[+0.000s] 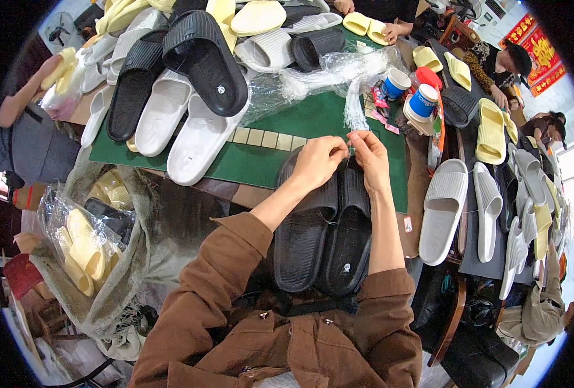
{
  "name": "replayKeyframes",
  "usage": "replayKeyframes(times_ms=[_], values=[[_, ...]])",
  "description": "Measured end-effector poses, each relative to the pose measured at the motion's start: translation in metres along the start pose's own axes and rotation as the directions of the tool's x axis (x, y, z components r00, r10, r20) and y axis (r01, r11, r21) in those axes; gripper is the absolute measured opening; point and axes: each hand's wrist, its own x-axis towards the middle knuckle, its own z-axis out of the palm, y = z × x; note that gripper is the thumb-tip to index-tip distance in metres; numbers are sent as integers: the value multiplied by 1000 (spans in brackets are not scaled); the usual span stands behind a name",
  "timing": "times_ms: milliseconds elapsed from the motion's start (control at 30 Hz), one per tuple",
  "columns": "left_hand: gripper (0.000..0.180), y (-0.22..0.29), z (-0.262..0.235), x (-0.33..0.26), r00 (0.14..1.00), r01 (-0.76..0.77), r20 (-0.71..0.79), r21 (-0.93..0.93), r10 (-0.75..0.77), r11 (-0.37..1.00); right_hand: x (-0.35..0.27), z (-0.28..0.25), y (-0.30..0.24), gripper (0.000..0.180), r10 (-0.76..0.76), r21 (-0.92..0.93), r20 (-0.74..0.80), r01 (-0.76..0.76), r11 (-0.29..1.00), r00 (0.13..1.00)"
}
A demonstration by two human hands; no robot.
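My left hand and my right hand meet at the table's front edge, fingers pinched close together. Something small and thin is between the fingertips, too fine to name. Just below my hands, a pair of black slide sandals stands side by side over my lap, a left black slide and a right black slide. A thin clear strand shows near their straps. Beyond my fingertips a bundle of clear-white plastic strands lies on the green mat. A row of pale square stickers runs left of my hands.
Black, white and yellow slides pile up at the back left, including a white slide. Two blue-and-white tubs stand at the right. More slides cover the right-hand table, among them a grey slide. A sack holds bagged yellow slides. Other people work around.
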Motion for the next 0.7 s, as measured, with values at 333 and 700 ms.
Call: replayKeyframes(times_ms=[333, 700], values=[[10, -6, 3, 1, 999, -18, -36, -2, 18, 1000, -1, 0, -5, 17, 24, -58, 26, -23, 998, 999], [10, -4, 1, 0, 997, 9, -82, -78, -16, 997, -2, 2, 1, 9, 34, -14, -4, -34, 999, 999]])
